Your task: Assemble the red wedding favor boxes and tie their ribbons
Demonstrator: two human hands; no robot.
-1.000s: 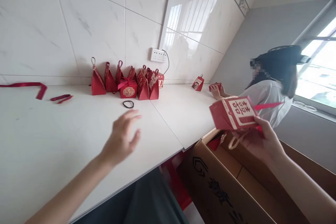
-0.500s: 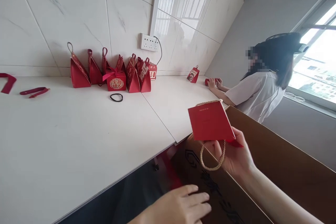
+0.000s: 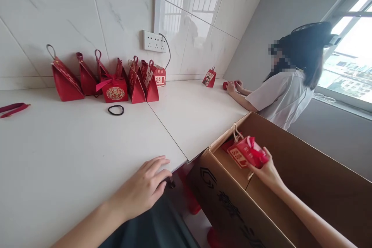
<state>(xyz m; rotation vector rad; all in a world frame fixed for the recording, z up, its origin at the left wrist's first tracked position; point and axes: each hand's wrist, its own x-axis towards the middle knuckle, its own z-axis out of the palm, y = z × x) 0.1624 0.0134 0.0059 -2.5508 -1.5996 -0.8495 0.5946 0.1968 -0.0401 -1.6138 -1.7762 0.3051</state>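
Note:
My right hand reaches into a large open cardboard carton and is closed on a small red gift box with a rope handle, held just inside the carton's near corner. My left hand rests on the front edge of the white table, fingers stretched out and holding nothing. A row of several red gift boxes and pyramid-shaped pouches stands along the tiled wall at the back. A black hair band lies in front of them.
A person in a white shirt sits at the table's far right, hands on a small red box. Another red box stands near the wall. A red ribbon strip lies at the left edge. A wall socket has a cord plugged in.
My right hand has lowered the red gift box from above the table edge into the carton. My left hand came up from below onto the table's front edge.

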